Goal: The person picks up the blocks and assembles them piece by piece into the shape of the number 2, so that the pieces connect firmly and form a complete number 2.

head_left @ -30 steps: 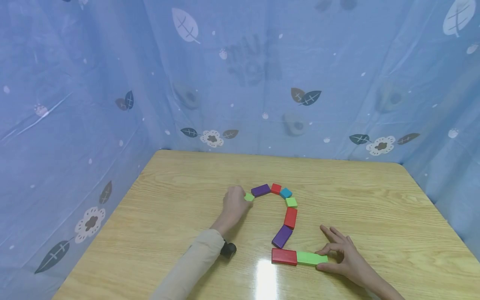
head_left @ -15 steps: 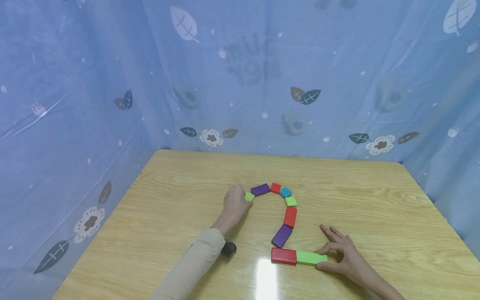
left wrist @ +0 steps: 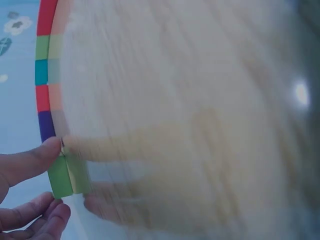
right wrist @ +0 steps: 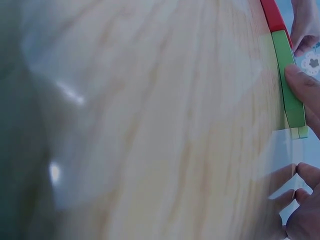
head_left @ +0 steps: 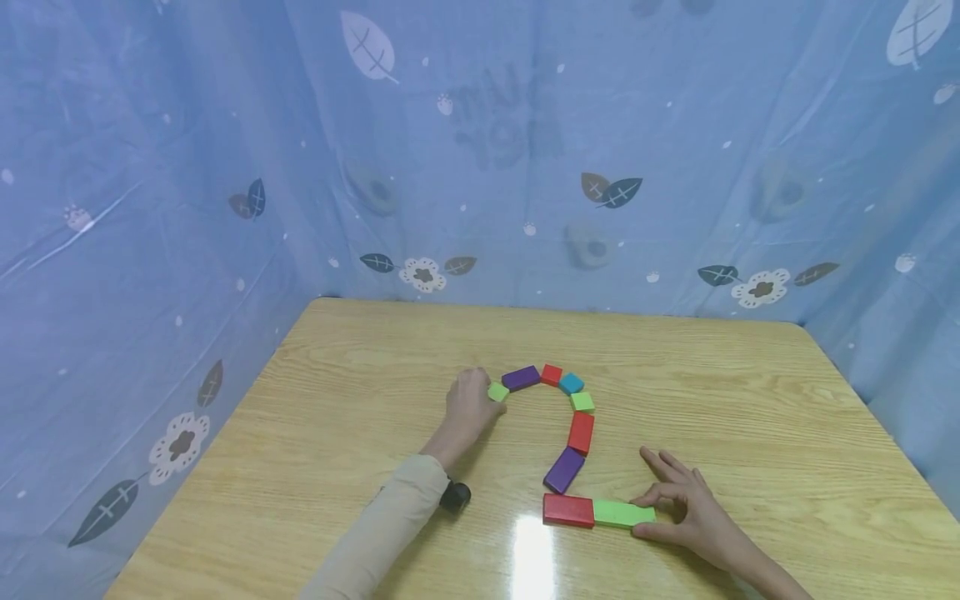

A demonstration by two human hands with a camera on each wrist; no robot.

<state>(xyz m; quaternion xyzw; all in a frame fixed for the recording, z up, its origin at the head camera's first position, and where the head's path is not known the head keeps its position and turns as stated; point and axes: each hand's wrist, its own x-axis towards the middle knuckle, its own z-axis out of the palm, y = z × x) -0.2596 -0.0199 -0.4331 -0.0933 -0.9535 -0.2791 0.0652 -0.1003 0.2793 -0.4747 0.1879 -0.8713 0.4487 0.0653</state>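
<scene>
In the head view, my left hand [head_left: 467, 410] pinches a small green block [head_left: 498, 392] at the far-left end of a curved row of blocks. The left wrist view shows the thumb on one end of that green block [left wrist: 60, 179] and fingertips at the other. My right hand [head_left: 693, 515] holds the right end of a long green block [head_left: 617, 513] between thumb and index finger, its other fingers spread. That block butts against a long red block [head_left: 567, 511]. Between the hands, the curve runs through a purple block [head_left: 521, 378], a small red block [head_left: 552, 374] and a blue block [head_left: 572, 383].
Down the right of the curve lie another green block [head_left: 582, 402], an upright-running red block [head_left: 581, 432] and a slanted purple block [head_left: 564, 471]. All rest on a wooden table [head_left: 360, 358]. A blue patterned curtain [head_left: 487, 167] surrounds its back and sides.
</scene>
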